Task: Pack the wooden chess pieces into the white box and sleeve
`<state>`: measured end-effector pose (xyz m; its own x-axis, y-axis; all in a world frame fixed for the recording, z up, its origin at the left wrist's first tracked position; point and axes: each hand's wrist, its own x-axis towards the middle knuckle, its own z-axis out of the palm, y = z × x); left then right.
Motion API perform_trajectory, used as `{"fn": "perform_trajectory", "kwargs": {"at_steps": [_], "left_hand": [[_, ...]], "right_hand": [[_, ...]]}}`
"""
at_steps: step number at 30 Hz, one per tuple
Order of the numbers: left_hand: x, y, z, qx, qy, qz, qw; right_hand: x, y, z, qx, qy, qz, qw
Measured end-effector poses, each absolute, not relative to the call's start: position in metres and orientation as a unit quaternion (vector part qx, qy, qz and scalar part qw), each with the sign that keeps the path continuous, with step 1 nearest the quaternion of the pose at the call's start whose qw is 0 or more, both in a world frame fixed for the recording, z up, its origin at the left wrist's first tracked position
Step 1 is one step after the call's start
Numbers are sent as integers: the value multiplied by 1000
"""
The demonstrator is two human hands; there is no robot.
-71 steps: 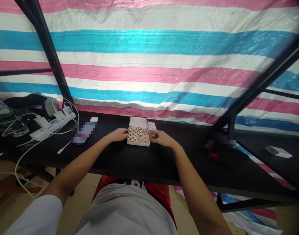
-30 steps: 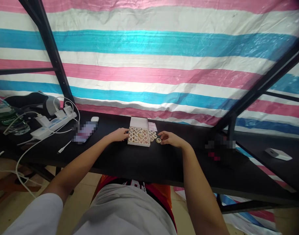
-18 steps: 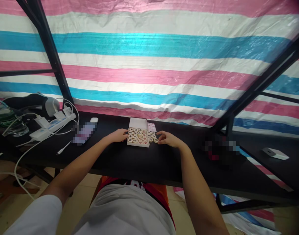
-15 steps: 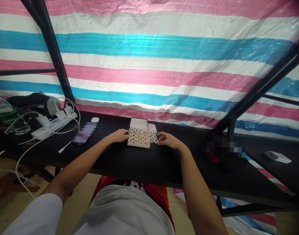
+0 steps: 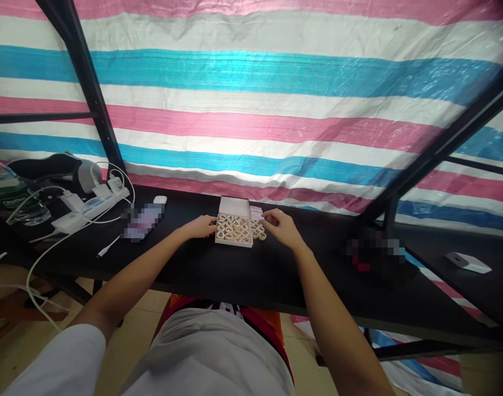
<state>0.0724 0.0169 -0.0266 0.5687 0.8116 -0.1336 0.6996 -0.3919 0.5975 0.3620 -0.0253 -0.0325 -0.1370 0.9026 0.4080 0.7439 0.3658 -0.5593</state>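
Observation:
A small white box (image 5: 233, 241) full of round wooden chess pieces (image 5: 233, 229) lies on the black table (image 5: 235, 269). Its lid (image 5: 233, 206) lies just behind it. A few loose pieces (image 5: 258, 231) sit to the right of the box, next to a small pink card (image 5: 256, 212). My left hand (image 5: 202, 226) rests against the box's left side, fingers curled on its edge. My right hand (image 5: 280, 226) hovers over the loose pieces with its fingertips pinched together near the card. What they hold is too small to see.
On the left lie a white power strip (image 5: 86, 212) with plugs and cables, a blurred phone-sized object (image 5: 143, 221), a small white case (image 5: 159, 199) and a bottle (image 5: 12, 201). A blurred dark item (image 5: 372, 250) and a white box (image 5: 469, 262) lie right. Black frame posts and a striped tarp stand behind.
My right hand has lifted from the loose pieces at the box's right side and moved up and back toward the pink card. The left hand has stayed on the box.

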Motion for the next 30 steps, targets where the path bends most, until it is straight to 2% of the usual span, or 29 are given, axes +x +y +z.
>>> {"fn": "perform_trajectory", "kwargs": {"at_steps": [2,6,17,21,27,30], "left_hand": [[73,16,-26,831,452,93,309],[74,16,-26,826,457,95,316],[75,15,-23,820,471,85,314],[75,15,-23,820,472,82,315],[75,16,-24,816,472,82,324],[74,16,-24,818,472,82,318]], "right_hand": [[339,-27,-34,-500,-785,68,359],[305,-26,-46,-439,-845,40,303],[304,-21,-55,-499,-829,3,253],[311,-22,-48,-489,-830,83,256],[363,-18,-39,-532,-741,232,336],[393,-15,-45,-539,-696,351,319]]}}
